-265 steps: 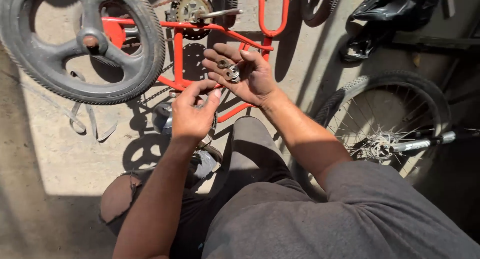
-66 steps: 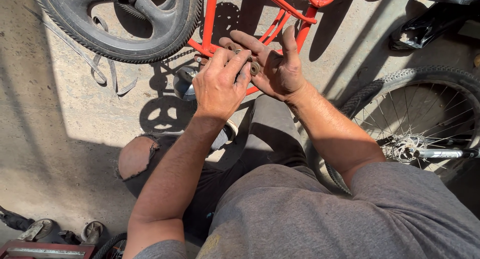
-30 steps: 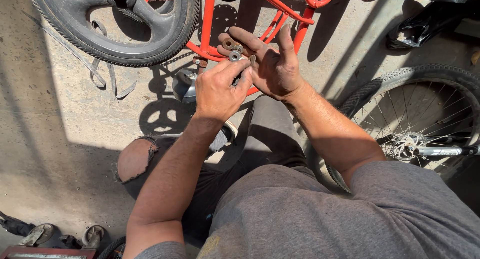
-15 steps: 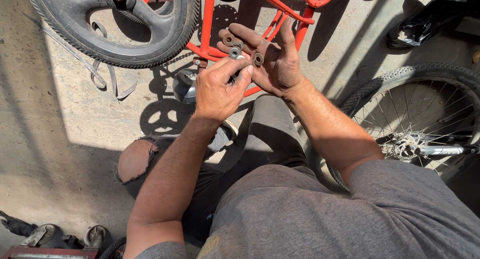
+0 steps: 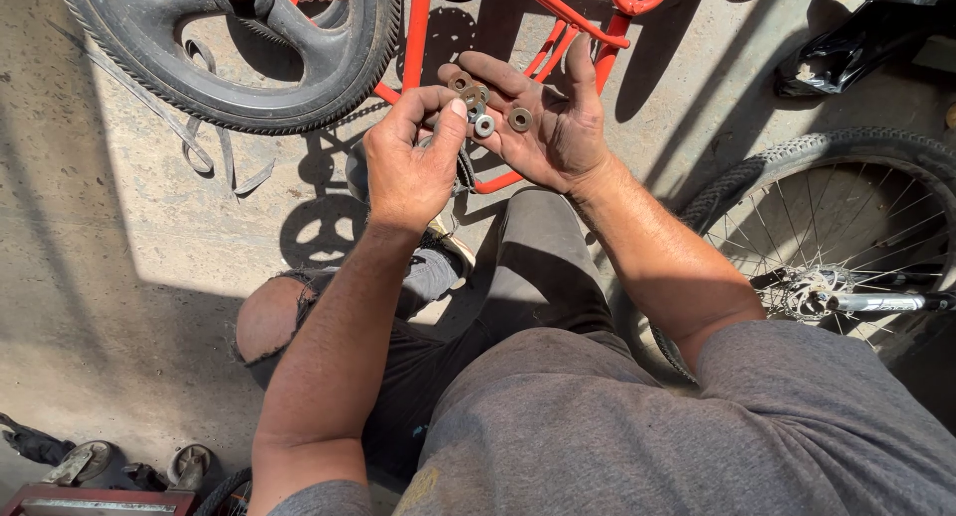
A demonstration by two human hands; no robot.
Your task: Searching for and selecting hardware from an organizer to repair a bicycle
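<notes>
Washers (image 5: 488, 113), small metal rings, lying in a loose cluster on the open right palm (image 5: 543, 118), just in front of the red bicycle frame (image 5: 558, 18). Right hand held flat and spread, cupping nothing shut, only carrying the rings, one brownish ring (image 5: 520, 119) sitting apart toward the heel of the palm. Left hand (image 5: 413, 162) curling in beside it, thumb and forefinger pinching together at the cluster's edge; grip nearly closed, though hard telling whether a ring is actually caught between the fingertips. Solid black wheel (image 5: 234, 53) resting against the frame's left side, grey strap (image 5: 199, 147) trailing on the concrete floor below that wheel. Spoked wheel (image 5: 846, 237) lying well to the right of the frame, silver axle (image 5: 876, 302) poking out.
</notes>
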